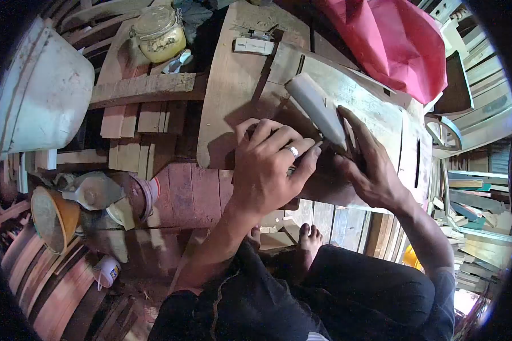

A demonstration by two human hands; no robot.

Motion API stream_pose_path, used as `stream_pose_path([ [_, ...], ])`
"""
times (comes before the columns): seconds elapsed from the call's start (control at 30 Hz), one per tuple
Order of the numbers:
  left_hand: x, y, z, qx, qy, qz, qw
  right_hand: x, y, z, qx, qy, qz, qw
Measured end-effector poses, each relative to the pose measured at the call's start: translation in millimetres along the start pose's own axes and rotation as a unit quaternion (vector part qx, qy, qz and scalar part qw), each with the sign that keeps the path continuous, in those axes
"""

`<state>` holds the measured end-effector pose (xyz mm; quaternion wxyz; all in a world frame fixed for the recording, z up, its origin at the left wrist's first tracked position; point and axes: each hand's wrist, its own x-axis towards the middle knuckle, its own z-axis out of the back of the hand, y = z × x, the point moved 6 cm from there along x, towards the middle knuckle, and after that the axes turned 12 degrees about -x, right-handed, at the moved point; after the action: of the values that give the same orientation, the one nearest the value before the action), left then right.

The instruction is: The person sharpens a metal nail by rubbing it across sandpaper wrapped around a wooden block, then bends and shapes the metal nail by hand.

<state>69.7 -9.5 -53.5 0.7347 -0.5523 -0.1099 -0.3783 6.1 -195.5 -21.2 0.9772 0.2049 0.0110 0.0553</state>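
A pale, tapered piece (317, 108), apparently wood, slants above the workbench board (375, 102), its narrow end toward my right hand (375, 170). The fingers and thumb of that hand close around this lower end. My left hand (273, 165), wearing a ring, is just left of the piece with its fingers curled and the thumb drawn in. Whatever lies under those fingers is hidden. A small white block-like object (254, 46) rests on the brown plank (227, 85) beyond my left hand.
Red cloth or sheeting (392, 45) covers the bench's far right. On the left are a large white tub (45, 91), a lidded jar (159, 37), an orange cone-shaped container (54, 219) and a small white cup (107, 271). Wood scraps (478, 210) pile up at right.
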Motion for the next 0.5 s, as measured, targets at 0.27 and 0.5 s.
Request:
stream_pose_path([
  [0.27,-1,2,0,0.021,0.023,0.036,0.999,3,15,1,-0.041,0.035,-0.009,0.999],
  [0.5,-3,3,3,0.008,0.001,-0.007,1.000,-5,15,1,-0.069,0.023,0.018,0.997],
])
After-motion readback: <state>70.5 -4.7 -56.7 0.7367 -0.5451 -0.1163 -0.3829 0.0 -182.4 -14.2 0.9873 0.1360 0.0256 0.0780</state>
